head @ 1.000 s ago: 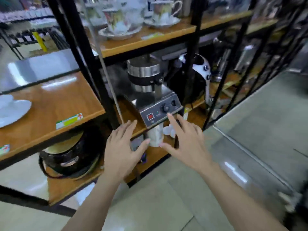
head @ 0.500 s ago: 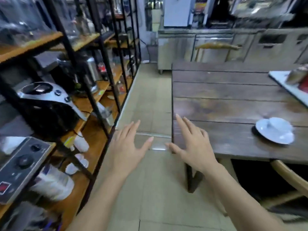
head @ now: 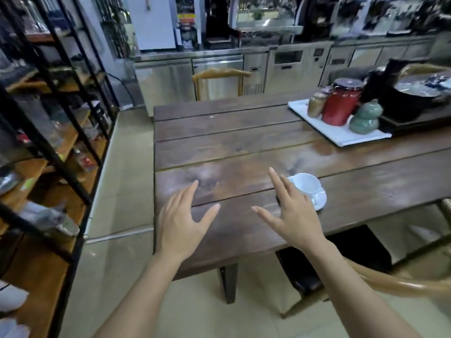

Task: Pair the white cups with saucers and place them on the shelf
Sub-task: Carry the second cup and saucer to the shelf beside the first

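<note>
A white cup point(head: 307, 182) stands on a white saucer point(head: 320, 200) near the front of the dark wooden table point(head: 234, 142). My right hand point(head: 291, 213) hovers open just left of the cup, fingers spread, partly covering the saucer's left side. My left hand point(head: 181, 222) is open too, above the table's front left part, holding nothing. The black-framed shelf point(head: 56, 152) with wooden boards runs along the left edge of the view.
At the table's back right lies a white tray point(head: 341, 135) with a red canister point(head: 340, 103), a brown jar and a green gourd-shaped jar. A black pot stands behind it. Wooden chairs sit at the far side and lower right. Steel counters line the back wall.
The view has swung from the shelf to the table. Both open hands now hover over the tabletop, and the cup on its saucer lies right beside my right hand.
</note>
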`<state>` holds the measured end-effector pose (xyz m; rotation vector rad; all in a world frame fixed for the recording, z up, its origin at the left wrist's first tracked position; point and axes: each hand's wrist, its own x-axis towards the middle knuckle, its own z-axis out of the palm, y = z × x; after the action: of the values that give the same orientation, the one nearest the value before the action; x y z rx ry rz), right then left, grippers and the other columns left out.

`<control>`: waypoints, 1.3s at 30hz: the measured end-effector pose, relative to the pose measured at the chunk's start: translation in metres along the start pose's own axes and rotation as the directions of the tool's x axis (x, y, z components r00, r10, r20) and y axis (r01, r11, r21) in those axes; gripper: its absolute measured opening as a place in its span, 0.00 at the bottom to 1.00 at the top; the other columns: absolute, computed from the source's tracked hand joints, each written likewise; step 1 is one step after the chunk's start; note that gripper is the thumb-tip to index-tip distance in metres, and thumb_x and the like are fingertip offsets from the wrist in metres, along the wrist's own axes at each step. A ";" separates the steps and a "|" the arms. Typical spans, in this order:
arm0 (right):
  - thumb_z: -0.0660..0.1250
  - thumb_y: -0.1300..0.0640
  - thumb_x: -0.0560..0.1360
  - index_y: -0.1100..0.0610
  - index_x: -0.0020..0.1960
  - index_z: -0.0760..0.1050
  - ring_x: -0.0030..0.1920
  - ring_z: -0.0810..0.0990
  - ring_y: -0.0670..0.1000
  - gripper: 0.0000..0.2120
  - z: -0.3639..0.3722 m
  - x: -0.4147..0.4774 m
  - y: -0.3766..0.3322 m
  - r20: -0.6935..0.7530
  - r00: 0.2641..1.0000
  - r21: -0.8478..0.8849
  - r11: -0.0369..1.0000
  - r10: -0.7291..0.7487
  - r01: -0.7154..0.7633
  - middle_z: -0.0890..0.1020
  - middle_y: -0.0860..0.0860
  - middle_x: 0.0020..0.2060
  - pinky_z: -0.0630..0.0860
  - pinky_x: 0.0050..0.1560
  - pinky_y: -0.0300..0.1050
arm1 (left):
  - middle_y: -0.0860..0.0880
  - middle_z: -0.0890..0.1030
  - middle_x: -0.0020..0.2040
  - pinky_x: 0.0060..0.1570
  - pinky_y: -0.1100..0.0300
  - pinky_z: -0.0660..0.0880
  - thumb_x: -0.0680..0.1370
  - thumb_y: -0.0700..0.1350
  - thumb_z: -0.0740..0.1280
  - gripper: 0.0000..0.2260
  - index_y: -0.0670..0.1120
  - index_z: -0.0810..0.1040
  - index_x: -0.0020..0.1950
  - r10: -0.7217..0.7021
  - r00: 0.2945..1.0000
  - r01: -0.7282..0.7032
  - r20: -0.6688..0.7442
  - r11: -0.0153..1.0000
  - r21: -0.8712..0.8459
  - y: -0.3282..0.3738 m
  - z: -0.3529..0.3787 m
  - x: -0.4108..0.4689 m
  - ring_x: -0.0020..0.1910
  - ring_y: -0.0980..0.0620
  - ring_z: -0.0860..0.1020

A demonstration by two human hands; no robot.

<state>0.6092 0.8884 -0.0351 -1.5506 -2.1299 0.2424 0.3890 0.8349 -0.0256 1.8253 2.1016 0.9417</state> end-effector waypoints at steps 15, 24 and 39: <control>0.61 0.35 0.72 0.46 0.77 0.48 0.69 0.68 0.51 0.40 -0.011 0.083 0.165 0.104 0.939 -0.108 0.942 0.329 -0.318 0.66 0.49 0.72 0.66 0.61 0.51 | 0.53 0.66 0.75 0.70 0.56 0.59 0.74 0.64 0.61 0.32 0.53 0.62 0.75 0.042 0.942 -0.044 0.334 0.999 -0.002 0.081 0.164 0.132 0.74 0.53 0.62; 0.61 0.32 0.69 0.48 0.76 0.54 0.69 0.68 0.54 0.41 0.023 0.099 0.225 0.385 0.808 0.087 0.854 0.447 -0.514 0.66 0.51 0.72 0.69 0.65 0.52 | 0.51 0.66 0.75 0.69 0.50 0.63 0.73 0.64 0.63 0.34 0.51 0.60 0.76 -0.265 0.849 0.324 0.457 0.945 -0.054 0.096 0.233 0.135 0.73 0.51 0.64; 0.71 0.50 0.71 0.62 0.62 0.62 0.51 0.76 0.53 0.29 0.044 0.107 0.237 0.617 0.574 0.475 0.327 0.539 -0.817 0.75 0.55 0.57 0.70 0.36 0.40 | 0.47 0.74 0.57 0.35 0.52 0.80 0.74 0.48 0.67 0.17 0.43 0.68 0.58 -0.576 0.549 0.834 0.606 0.427 -0.349 0.133 0.264 0.126 0.51 0.48 0.77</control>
<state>0.7629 1.0742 -0.1424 -1.8373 -1.0572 1.5924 0.6127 1.0452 -0.1220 0.5494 1.7134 0.7534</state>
